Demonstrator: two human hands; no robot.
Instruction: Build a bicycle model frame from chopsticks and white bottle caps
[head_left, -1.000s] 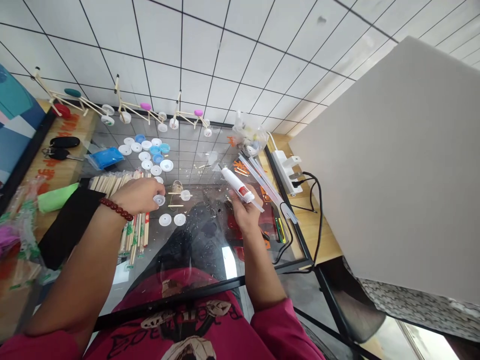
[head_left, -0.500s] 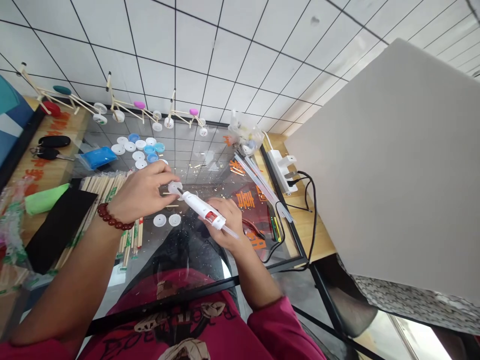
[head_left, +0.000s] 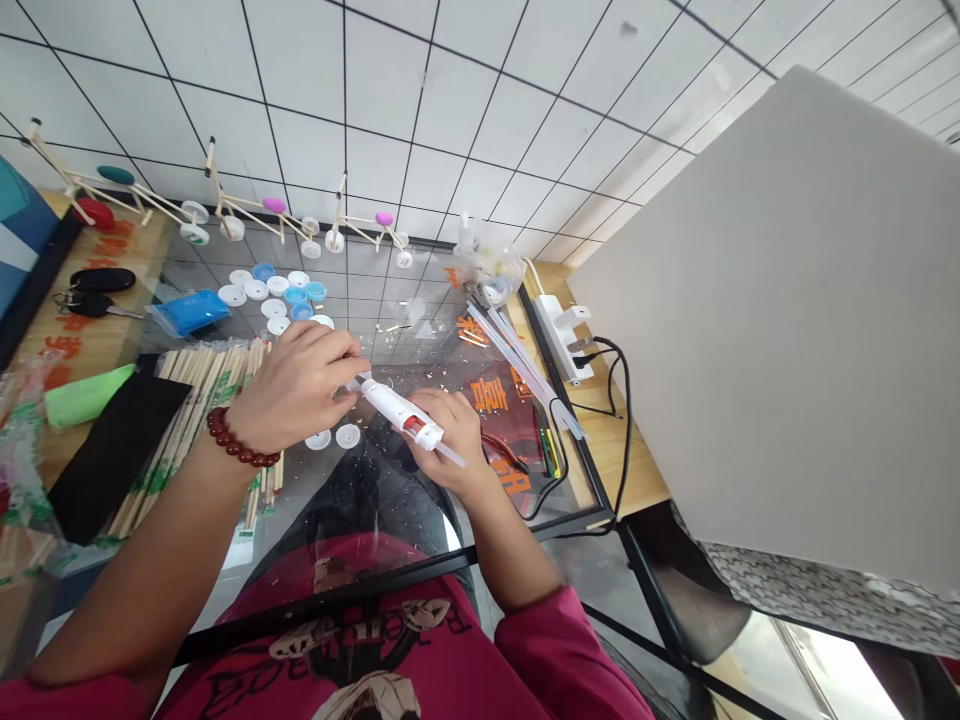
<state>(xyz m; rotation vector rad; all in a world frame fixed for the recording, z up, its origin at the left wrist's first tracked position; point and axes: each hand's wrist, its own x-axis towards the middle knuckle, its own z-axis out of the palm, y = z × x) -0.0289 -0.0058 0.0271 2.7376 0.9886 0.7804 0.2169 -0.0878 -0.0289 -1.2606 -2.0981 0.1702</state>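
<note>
My right hand [head_left: 448, 440] is wrapped around a white hot glue gun [head_left: 396, 408], its nozzle pointing up and left and a clear glue stick [head_left: 452, 456] poking out of the rear. At the nozzle tip, my left hand [head_left: 304, 385], with a red bead bracelet, pinches a whitish plastic cap [head_left: 352, 384] that its fingers mostly hide. Just below the left hand, two white caps [head_left: 348, 436] lie on the glass tabletop [head_left: 397, 356]. A group of white and blue caps [head_left: 276, 285] sits farther back.
Stick models with cap wheels [head_left: 367, 228] stand along the tiled wall. Bundled wooden sticks [head_left: 169, 425], a blue packet [head_left: 190, 312] and keys [head_left: 94, 304] lie left. To the right are spare glue sticks [head_left: 525, 365], red-handled pliers [head_left: 504, 452], a power strip [head_left: 562, 338] and its cable.
My left hand has moved slightly right and closed in around the cap at the nozzle, covering more of it. The glue gun has shifted slightly left and up with my right hand.
</note>
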